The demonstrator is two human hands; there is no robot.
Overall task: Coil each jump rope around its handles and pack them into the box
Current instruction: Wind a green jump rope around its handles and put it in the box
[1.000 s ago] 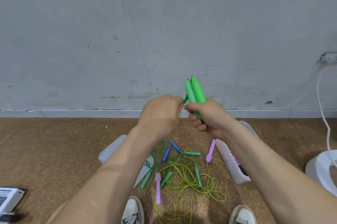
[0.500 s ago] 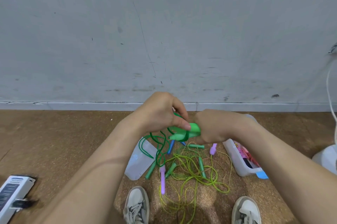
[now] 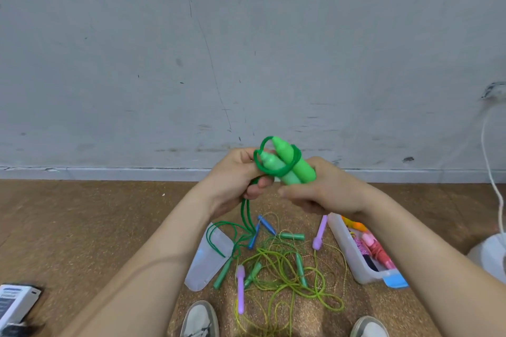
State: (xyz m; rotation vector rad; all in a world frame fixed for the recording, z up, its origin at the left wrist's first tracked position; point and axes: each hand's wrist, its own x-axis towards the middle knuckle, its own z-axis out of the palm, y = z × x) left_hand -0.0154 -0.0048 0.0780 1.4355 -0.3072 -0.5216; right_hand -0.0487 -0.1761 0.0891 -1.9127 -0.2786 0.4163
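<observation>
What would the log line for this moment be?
phase: coiling | right hand: holds green handles | left hand: grips cord looped round them | box: on floor

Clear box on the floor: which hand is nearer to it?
Right. The right hand holds the green handles above the clear box; the left hand grips the green cord farther left.

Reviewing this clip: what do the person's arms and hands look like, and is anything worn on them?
The left forearm and right forearm are bare to the frame edge; no sleeve shows. The left hand and right hand are bare too: no gloves, and no ring, watch or wristband is visible. Below them are pale lace-up sneakers.
</observation>
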